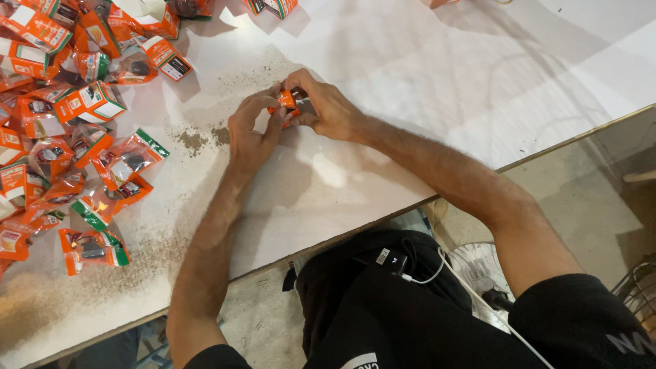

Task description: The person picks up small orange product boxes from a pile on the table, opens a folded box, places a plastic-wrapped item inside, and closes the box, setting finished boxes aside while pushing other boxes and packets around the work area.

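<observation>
Orange small cardboard box [286,104] pinched between both my hands over the white tabletop [410,82].

My left hand [249,133] curls its fingertips onto the box's left end; my right hand [326,106] grips the other end, forearms angled inward. The pile of orange plastic packets [61,137] lies well apart.

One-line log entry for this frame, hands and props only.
left hand: grips orange packet | right hand: grips same packet | pile of packets: left on white table
</observation>
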### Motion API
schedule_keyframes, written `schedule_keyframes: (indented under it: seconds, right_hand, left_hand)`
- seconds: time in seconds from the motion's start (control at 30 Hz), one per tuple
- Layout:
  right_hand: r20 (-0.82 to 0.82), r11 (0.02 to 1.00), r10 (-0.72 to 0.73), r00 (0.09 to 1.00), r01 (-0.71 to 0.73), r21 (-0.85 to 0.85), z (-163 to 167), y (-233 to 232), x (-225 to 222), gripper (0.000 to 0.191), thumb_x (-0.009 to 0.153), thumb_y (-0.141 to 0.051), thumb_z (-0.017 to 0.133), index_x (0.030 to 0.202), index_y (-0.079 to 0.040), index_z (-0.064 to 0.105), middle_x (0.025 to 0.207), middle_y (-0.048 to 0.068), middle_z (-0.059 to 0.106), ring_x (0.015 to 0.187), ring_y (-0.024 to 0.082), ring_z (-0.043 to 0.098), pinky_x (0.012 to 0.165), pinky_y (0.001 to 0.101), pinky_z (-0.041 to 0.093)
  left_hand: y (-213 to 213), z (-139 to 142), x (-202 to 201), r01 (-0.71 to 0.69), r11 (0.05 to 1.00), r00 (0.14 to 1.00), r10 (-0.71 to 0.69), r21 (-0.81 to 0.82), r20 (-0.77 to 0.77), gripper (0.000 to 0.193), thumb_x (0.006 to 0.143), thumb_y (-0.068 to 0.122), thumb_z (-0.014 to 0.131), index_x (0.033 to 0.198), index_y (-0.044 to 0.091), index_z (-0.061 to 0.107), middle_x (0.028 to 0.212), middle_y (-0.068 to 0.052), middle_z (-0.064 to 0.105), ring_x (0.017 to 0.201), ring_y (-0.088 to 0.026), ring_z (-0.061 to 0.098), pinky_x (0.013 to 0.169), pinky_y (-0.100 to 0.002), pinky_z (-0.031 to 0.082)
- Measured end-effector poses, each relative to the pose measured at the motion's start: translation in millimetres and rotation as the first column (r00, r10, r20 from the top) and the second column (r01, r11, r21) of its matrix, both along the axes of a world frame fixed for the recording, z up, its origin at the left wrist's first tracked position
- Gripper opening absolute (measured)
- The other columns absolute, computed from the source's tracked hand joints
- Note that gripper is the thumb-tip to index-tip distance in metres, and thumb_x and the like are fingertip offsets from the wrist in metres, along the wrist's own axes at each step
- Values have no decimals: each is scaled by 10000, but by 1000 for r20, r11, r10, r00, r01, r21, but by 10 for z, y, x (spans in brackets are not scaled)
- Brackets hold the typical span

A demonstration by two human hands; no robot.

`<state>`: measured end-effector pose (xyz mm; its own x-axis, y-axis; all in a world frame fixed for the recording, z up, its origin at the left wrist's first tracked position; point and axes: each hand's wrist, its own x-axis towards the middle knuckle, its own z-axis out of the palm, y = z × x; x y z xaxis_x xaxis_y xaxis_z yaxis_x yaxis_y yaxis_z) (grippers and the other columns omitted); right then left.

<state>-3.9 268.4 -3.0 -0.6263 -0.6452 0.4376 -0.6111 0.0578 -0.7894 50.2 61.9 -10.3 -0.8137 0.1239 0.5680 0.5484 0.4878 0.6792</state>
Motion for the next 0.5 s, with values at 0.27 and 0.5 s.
schedule_keyframes:
  seconds: [0.27,0.5]
  right_hand:
    - [-210,999,24,977,-19,28,-26,19,36,318,898,80,718,1151,-55,581,1385,143,559,1219,361,627,959,369,591]
    - [-388,907,-258,885,360,217,-169,108,-244,522,922,1,748,1391,-118,551,1422,183,532,1224,374,595,983,456,546]
  left_hand:
    - [-114,-140,96,97,961,990,-120,-259,-74,229,983,-58,683,1198,22,676,1572,-242,492,1508,-423,423,1217,-454,462]
    - [-727,-94,-449,-170,890,984,136,-423,-111,481,1002,204,788,1407,47,580,1588,-214,465,1493,-412,406,1265,-521,296]
